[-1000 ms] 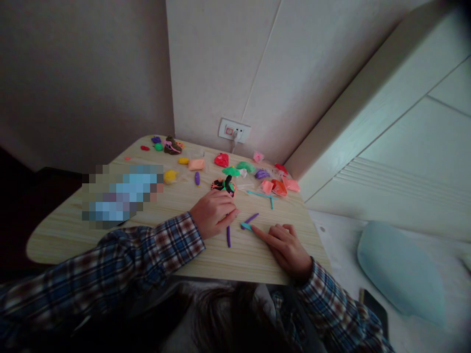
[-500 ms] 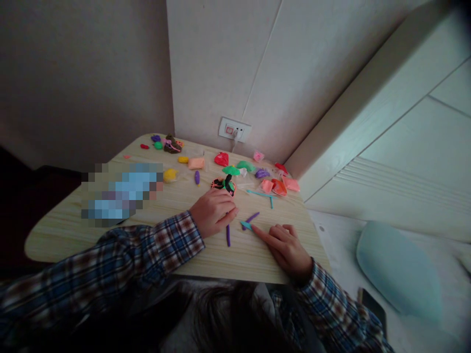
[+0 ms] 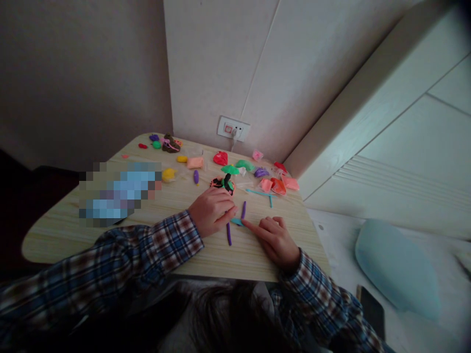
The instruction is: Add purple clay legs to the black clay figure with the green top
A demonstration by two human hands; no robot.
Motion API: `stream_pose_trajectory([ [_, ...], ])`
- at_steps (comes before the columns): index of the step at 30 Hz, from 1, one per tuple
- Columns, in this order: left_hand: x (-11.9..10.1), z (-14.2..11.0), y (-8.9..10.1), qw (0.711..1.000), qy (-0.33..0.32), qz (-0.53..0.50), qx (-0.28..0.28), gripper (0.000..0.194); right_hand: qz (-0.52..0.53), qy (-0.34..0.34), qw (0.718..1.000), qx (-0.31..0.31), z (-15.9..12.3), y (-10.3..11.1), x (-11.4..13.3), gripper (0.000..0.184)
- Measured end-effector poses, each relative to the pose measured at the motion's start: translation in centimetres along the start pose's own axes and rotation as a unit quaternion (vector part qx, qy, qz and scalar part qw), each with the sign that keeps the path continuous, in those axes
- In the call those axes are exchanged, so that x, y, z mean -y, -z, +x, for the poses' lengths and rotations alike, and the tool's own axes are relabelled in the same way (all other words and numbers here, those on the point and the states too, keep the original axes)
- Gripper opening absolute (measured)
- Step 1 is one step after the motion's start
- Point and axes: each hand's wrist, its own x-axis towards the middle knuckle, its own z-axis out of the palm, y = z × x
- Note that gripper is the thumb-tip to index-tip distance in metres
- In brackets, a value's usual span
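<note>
One purple strip (image 3: 229, 236) beside left hand (image 3: 210, 213), right hand (image 3: 278, 242) holding turquoise tool (image 3: 236, 222)

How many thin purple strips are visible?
2: near strip, at the left hand's near side; far strip, between that hand and the right hand. The hands may hide more.

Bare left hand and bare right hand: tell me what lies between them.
The head view shows a flat turquoise blade-shaped tool and two slim purple rods between left hand and right hand.
</note>
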Motion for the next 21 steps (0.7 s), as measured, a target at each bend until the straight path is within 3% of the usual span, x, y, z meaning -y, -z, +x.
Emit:
stream_pose_trajectory([
  [6, 0.1, 0.0, -0.1, 1.0, 0.0, 0.002, 0.004, 0.031, 0.012, -0.01, 1.0, 0.01, -2.4, 0.3, -0.2, 0.044],
  [14, 0.2, 0.0, -0.2, 1.0, -0.003, 0.0, 0.004, 0.03, 0.0, -0.019, 0.999, 0.027, -0.7, 0.4, 0.2, 0.045],
  [21, 0.1, 0.0, -0.2, 1.0, 0.002, 0.001, 0.007, 0.032, -0.018, -0.034, 0.999, 0.036, -2.7, 0.6, 0.2, 0.043],
])
